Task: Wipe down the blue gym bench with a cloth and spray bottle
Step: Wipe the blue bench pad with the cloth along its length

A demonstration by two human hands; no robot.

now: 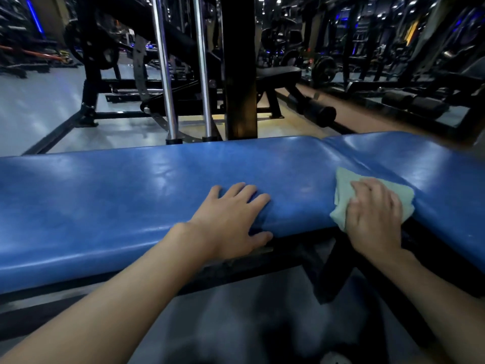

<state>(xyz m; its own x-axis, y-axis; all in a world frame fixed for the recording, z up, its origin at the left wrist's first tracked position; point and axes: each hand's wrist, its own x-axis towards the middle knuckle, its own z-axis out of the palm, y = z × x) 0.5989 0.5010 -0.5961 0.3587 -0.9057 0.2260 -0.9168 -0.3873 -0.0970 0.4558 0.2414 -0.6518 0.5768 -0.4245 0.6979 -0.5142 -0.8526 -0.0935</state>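
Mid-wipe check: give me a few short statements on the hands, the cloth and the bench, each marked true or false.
1. The right hand presses a pale green cloth onto the blue padded vinyl bench. True.
2. The left hand holds a spray bottle. False: it rests flat on the bench pad with fingers spread and holds nothing.
3. The cloth lies at the gap where the bench's two pads meet. True.
4. A spray bottle stands on the bench top. False: no bottle shows on the bench in this view.
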